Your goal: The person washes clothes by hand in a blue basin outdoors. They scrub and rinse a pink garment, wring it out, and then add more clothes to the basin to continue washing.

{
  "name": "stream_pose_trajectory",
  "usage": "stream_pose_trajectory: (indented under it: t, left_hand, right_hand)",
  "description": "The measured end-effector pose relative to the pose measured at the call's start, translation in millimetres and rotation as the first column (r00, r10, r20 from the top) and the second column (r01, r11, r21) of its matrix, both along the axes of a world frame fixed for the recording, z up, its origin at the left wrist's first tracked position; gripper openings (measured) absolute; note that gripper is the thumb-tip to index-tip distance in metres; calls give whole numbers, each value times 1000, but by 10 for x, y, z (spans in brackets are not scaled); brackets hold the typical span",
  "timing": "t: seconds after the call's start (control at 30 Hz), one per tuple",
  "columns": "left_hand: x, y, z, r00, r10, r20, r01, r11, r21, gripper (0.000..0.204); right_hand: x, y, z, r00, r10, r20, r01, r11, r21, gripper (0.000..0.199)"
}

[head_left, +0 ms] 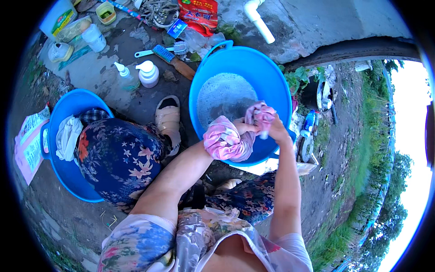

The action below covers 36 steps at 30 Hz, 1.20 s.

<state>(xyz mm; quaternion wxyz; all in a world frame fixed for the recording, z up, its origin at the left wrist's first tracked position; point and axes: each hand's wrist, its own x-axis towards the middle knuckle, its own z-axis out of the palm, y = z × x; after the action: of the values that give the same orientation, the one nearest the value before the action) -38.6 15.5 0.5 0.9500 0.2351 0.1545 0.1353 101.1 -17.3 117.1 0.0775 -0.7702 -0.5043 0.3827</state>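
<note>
As the head view looks down on the person's own arms, a large blue tub point(267, 75) sits on the ground ahead, holding cloudy water point(229, 90) topped with pale suds; to the left, near the knee, a second blue tub point(74, 181) contains a bunched white cloth point(68, 136) and a dark plaid cloth point(94, 115); beyond them stand a white pump bottle point(147, 76) and, just beside it, a clear pump bottle point(128, 80) with some greenish liquid low inside; farther off, a white bottle point(94, 38) lies near a small yellowish square container point(109, 20) with something green in it; a red bag point(199, 16), its contents hidden, lies near the top edge.

The pink patterned cloth point(225, 139) is over the near right part of the large tub, gathered in two bunches; one bunch wraps about the wrist of the left hand point(245, 127), while the other rises above and between the two hands; the left fingers are closed on the cloth, their tips partly hidden; the right hand point(278, 131) has its fingers clamped around the upper bunch, close beside the left, with some cloth standing out above the grip.
</note>
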Motion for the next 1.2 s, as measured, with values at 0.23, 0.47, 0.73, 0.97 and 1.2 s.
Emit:
stream_pose_trajectory:
  t: [0.23,0.47,0.73,0.97,1.2]
  left_hand:
    - [-276,280,687,990,-139,-2,138,984,112,50]
    - [-70,294,530,984,-133,119,115,983,143,39]
    - [-222,419,162,911,408,-66,-313,786,532,46]
    - [-68,213,212,982,171,-84,-151,967,206,45]
    - [224,259,401,797,243,553,102,849,-519,44]
  right_hand:
    - [240,-199,-17,227,-369,-901,661,738,-136,67]
    - [-319,141,-477,-224,-19,-974,795,575,-194,54]
    - [-221,209,-434,-176,-189,-966,699,667,-257,52]
    - [-134,59,-192,178,-102,-979,693,719,51,55]
    - [-205,226,-510,-35,213,-976,770,628,109,69]
